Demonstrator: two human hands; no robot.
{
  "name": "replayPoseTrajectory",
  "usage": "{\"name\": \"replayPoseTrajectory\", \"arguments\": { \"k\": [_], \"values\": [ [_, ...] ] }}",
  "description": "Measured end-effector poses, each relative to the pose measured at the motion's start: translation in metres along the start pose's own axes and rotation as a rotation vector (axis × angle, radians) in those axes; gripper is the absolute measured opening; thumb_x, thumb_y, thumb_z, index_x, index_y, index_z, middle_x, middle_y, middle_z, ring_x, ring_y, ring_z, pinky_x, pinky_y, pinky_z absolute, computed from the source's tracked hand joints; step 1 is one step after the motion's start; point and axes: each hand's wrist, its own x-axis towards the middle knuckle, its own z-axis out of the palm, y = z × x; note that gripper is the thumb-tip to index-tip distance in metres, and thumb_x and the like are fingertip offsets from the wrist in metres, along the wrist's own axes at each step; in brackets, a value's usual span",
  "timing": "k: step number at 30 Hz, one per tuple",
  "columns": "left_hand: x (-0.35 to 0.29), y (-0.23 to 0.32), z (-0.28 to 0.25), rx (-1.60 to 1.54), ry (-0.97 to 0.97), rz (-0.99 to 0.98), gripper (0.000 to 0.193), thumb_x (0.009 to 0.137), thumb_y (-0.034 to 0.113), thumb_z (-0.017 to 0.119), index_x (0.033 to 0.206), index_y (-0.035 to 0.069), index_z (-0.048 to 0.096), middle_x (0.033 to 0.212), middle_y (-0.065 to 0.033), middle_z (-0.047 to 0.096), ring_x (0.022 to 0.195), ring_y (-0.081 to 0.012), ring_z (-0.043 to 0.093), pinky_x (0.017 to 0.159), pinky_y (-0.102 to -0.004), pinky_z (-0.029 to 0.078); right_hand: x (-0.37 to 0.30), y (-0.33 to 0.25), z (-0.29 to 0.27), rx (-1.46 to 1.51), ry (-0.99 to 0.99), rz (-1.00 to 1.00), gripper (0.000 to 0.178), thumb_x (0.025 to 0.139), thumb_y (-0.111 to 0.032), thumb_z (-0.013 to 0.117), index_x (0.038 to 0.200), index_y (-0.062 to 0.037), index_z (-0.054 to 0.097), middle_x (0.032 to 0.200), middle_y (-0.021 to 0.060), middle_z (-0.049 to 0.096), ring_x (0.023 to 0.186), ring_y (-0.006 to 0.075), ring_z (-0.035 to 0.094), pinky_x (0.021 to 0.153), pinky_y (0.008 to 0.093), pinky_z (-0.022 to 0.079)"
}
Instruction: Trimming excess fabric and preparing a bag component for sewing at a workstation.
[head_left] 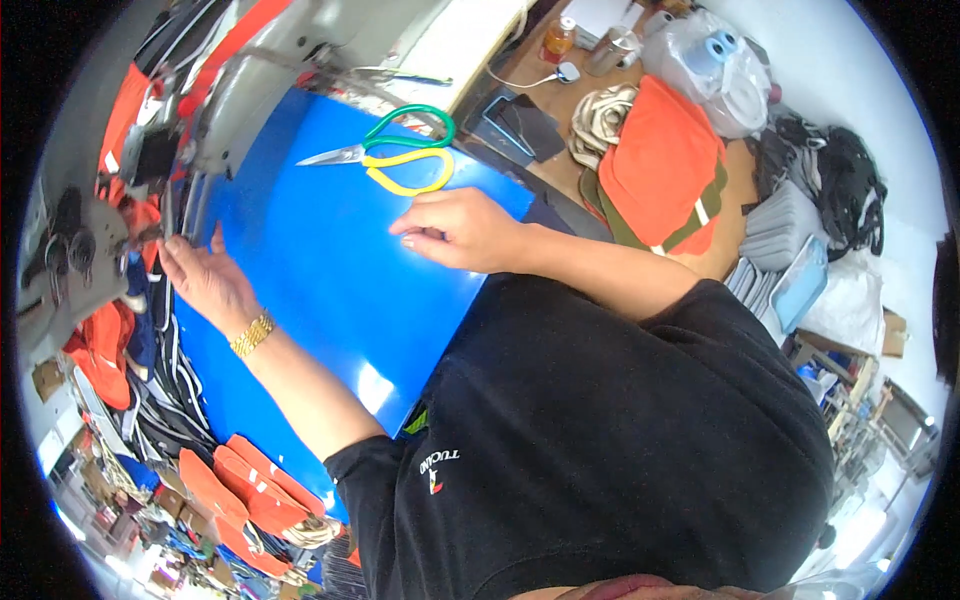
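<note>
My left hand (pixel 208 285), with a gold-coloured bracelet (pixel 252 334) on its wrist, reaches to the sewing machine (pixel 85 245) at the left. Its fingers are stretched and the thumb stands apart; the fingertips are close to an orange fabric piece (pixel 146 212), and I cannot tell whether they touch it. Over the blue tabletop (pixel 310 260) my right hand (pixel 458 230) is loosely closed, fingers curled, with nothing showing in it. Beyond that hand lie scissors (pixel 364 155) with one green and one yellow handle, blades pointing left.
Orange fabric pieces (pixel 250 485) and black-and-white strips (pixel 165 400) hang along the table's left edge. On a wooden table (pixel 540 75) at right are stacked orange and green pieces (pixel 665 150), a cord coil (pixel 600 120), a bottle (pixel 559 38) and a plastic bag (pixel 690 60).
</note>
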Motion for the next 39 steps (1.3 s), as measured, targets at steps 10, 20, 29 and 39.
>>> {"name": "replayPoseTrajectory", "arguments": {
  "k": [10, 20, 29, 39],
  "values": [
    [-0.096, -0.019, -0.027, 0.933, -0.047, -0.044, 0.059, 0.110, 0.039, 0.051, 0.148, -0.005, 0.047, 0.150, -0.0213, 0.053, 0.139, -0.0305, 0.051, 0.114, -0.0450, 0.040, -0.044, -0.018, -0.060, 0.272, 0.270, 0.127, 0.018, 0.094, -0.008, 0.074, 0.110, -0.0027, 0.075, 0.090, 0.0067, 0.071, 0.076, 0.0114, 0.067, 0.066, 0.0276, 0.052],
    [-0.132, -0.042, -0.024, 1.298, -0.188, 0.224, 0.042, 0.103, 0.025, 0.066, 0.134, -0.003, 0.060, 0.137, -0.0197, 0.060, 0.124, -0.0319, 0.056, 0.110, -0.0423, 0.042, -0.319, 0.169, -0.123, 0.125, 0.792, 1.195, 0.022, 0.099, -0.018, 0.067, 0.111, -0.0010, 0.074, 0.084, 0.0017, 0.071, 0.068, 0.0073, 0.063, 0.058, 0.0248, 0.052],
    [-0.137, -0.030, -0.025, 1.386, -0.141, 0.281, 0.034, 0.091, 0.011, 0.073, 0.122, 0.000, 0.065, 0.128, -0.0196, 0.065, 0.121, -0.0348, 0.060, 0.107, -0.0447, 0.046, -0.264, 0.153, -0.112, 0.335, 0.515, 0.954, 0.028, 0.102, -0.017, 0.065, 0.123, 0.0014, 0.070, 0.104, 0.0064, 0.073, 0.092, 0.0117, 0.069, 0.079, 0.0280, 0.058],
    [-0.324, 0.054, 0.044, 1.012, -0.369, -0.023, 0.011, 0.092, 0.015, 0.076, 0.098, 0.007, 0.075, 0.092, -0.0085, 0.074, 0.074, -0.0227, 0.068, 0.068, -0.0343, 0.055, -0.171, 0.092, -0.085, -0.256, -0.376, 0.106, 0.014, 0.086, -0.001, 0.075, 0.097, 0.0008, 0.066, 0.089, 0.0174, 0.060, 0.084, 0.0374, 0.062, 0.076, 0.0417, 0.048]
  ]
}}
